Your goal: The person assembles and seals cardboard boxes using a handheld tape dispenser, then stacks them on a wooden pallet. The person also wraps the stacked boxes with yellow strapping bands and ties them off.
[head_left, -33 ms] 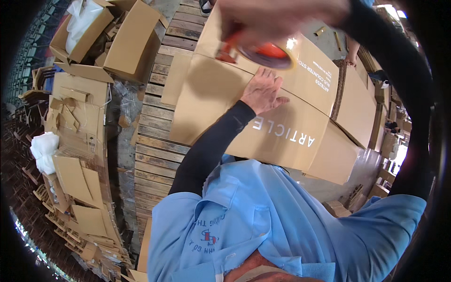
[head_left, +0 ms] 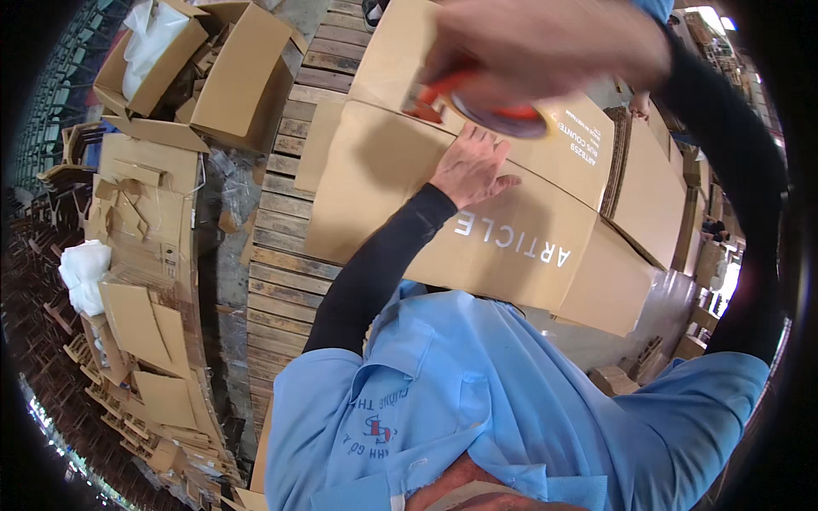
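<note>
My left hand (head_left: 474,167) lies with its fingers stretched out on the top of a large brown carton (head_left: 383,175), beside the seam where its flaps meet. Above the carton, my right hand (head_left: 545,47) is wrapped round a red tape dispenser (head_left: 443,85), blurred by motion. The dispenser carries a tape roll (head_left: 503,115), and its front end is close to the seam, just beyond my left fingertips. Whether it touches the cardboard I cannot tell. The dispenser's handle is hidden by my right hand.
The carton rests near a slatted wooden pallet (head_left: 285,221). At the far left an open box (head_left: 243,77) holds cardboard scraps and white wrapping. Flattened cardboard (head_left: 141,315) is piled at the left. Carton stacks (head_left: 648,187) stand at the right, near another person's hand (head_left: 639,105).
My right hand and the tape dispenser have shifted slightly to the right and nearer to me. My left hand stays almost in place on the carton.
</note>
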Available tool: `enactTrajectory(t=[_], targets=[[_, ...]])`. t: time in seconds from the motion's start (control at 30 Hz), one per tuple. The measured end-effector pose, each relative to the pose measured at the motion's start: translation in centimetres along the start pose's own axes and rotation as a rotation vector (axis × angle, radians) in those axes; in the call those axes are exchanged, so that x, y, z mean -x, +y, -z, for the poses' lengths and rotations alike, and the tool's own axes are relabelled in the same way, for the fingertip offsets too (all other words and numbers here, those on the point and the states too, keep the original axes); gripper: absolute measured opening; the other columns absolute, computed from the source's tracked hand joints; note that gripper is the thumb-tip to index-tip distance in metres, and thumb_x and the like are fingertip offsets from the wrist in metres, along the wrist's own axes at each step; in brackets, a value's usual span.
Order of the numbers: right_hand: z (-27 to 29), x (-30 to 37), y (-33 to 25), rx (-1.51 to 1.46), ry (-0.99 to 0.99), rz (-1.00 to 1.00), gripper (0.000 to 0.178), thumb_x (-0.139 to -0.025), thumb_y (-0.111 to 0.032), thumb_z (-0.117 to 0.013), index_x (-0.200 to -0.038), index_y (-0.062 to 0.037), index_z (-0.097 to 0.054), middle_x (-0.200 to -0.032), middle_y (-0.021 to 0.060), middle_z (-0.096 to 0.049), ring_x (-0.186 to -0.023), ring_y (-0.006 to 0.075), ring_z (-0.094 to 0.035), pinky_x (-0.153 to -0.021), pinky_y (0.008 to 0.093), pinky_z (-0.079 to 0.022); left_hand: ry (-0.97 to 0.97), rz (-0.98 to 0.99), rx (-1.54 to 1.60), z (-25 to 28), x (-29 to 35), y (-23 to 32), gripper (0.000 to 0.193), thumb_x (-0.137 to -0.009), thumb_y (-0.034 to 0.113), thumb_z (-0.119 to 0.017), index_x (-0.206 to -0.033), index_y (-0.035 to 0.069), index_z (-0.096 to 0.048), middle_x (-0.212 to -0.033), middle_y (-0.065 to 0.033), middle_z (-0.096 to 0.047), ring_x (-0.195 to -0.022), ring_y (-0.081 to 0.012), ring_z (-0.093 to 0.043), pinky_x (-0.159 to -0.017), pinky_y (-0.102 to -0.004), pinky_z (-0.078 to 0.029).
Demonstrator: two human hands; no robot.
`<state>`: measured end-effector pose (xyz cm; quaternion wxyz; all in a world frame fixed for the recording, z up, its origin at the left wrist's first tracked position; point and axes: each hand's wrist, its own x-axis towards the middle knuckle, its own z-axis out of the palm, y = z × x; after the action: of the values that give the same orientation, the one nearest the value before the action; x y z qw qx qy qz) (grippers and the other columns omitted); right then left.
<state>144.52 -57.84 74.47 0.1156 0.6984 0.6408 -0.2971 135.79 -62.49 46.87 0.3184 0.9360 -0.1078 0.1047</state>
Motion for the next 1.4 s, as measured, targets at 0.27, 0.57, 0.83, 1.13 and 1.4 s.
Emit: enactTrajectory(t=[0.27,0.57,0.83,1.13,1.4], targets=[[-13.5,19.1,4.5,0.028,0.425,0.038,0.034,-0.078,-0.009,-0.071,-0.113,-0.0098,-0.069,-0.126,0.0061,-0.064,-0.079,0.028,-0.061,-0.075,0.0377,-0.053,0.554,-0.425,0.09,1.0,4.7,1.7,0.019,-0.077,0.013,-0.076,-0.065,0.007,-0.061,-0.08,-0.0085,-0.064,-0.079,-0.0298,-0.064,-0.073,-0.0397,-0.054],[-29.2,29.2,12.7,-0.104,0.603,0.082,0.052,-0.071,-0.006,-0.075,-0.121,-0.0152,-0.065,-0.135,0.0005,-0.058,-0.082,0.0275,-0.057,-0.075,0.0373,-0.053,0.061,-0.008,-0.31,1.4,2.3,5.6,0.077,-0.089,0.07,-0.045,-0.105,-0.005,-0.054,-0.157,-0.0267,-0.019,-0.145,-0.0449,-0.019,-0.116,-0.058,-0.013],[-39.1,35.7,16.1,-0.167,0.606,-0.04,0.043,-0.076,-0.009,-0.072,-0.118,-0.015,-0.065,-0.133,-0.0019,-0.059,-0.082,0.0249,-0.055,-0.073,0.0362,-0.054,-0.23,0.012,-0.3,-6.4,-0.1,11.0,0.079,-0.085,0.074,-0.047,-0.095,-0.004,-0.054,-0.158,-0.0288,-0.013,-0.146,-0.0459,-0.012,-0.117,-0.0576,-0.009],[-44.3,34.9,16.7,-0.242,0.726,0.002,0.051,-0.071,-0.005,-0.073,-0.119,-0.0167,-0.064,-0.134,-0.0035,-0.057,-0.084,0.0262,-0.056,-0.073,0.0366,-0.053,-0.327,-0.006,-0.374,-7.5,0.0,12.7,0.079,-0.085,0.074,-0.048,-0.094,-0.004,-0.056,-0.158,-0.0296,-0.013,-0.146,-0.047,-0.012,-0.118,-0.0561,-0.009],[-49.8,32.4,16.0,-0.329,0.892,0.009,0.049,-0.072,-0.003,-0.073,-0.118,-0.0165,-0.065,-0.132,-0.0028,-0.057,-0.083,0.0262,-0.056,-0.072,0.0364,-0.053,-0.55,-0.307,-0.244,-11.9,-3.8,18.6,0.072,-0.086,0.07,-0.048,-0.092,-0.001,-0.058,-0.155,-0.0281,-0.023,-0.148,-0.0393,-0.016,-0.121,-0.0502,-0.008]])
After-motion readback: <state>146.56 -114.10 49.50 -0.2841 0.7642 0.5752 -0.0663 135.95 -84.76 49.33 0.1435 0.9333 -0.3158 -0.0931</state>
